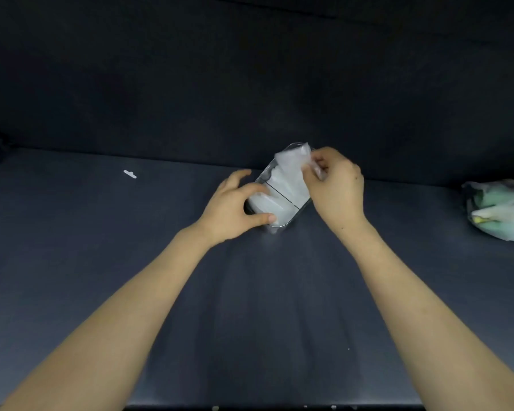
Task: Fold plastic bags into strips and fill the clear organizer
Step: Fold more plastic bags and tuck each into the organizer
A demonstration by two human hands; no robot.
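The left hand (232,209) grips the clear organizer (282,228), likely steadying it, while the right hand (337,185) pinches a folded bag (291,158) into it.

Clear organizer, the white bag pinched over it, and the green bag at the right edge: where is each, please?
clear organizer (281,228), head view, its near end wall.
white bag (291,158), head view, its upper crumpled part.
green bag (499,212), head view, its middle.

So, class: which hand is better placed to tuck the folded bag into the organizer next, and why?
Right. The right hand pinches the folded bag over the far end of the clear organizer, while the left hand grips its near end, steadying it.
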